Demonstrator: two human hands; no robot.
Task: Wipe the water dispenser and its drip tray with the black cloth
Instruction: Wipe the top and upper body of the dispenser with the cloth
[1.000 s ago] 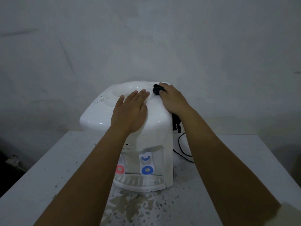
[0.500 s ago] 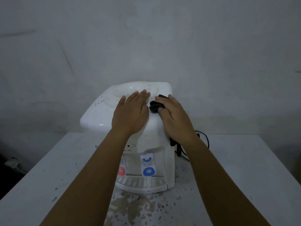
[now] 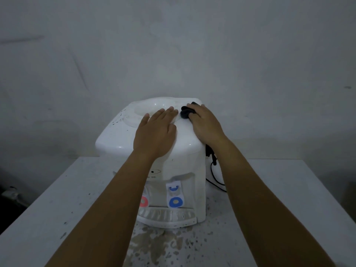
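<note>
Dim room, bare grey plaster wall (image 3: 250,54) behind with faint scuffs and streaks. White table (image 3: 289,199) runs up to the wall, its top speckled with dark flecks and brownish stains near the front middle. Dark floor area (image 3: 9,199) at far left with some unclear clutter.

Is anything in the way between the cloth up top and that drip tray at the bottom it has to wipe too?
Nothing visible blocks it. The right hand presses the black cloth on the water dispenser top; the drip tray below the taps lies bare. The left hand lies flat on top.
</note>
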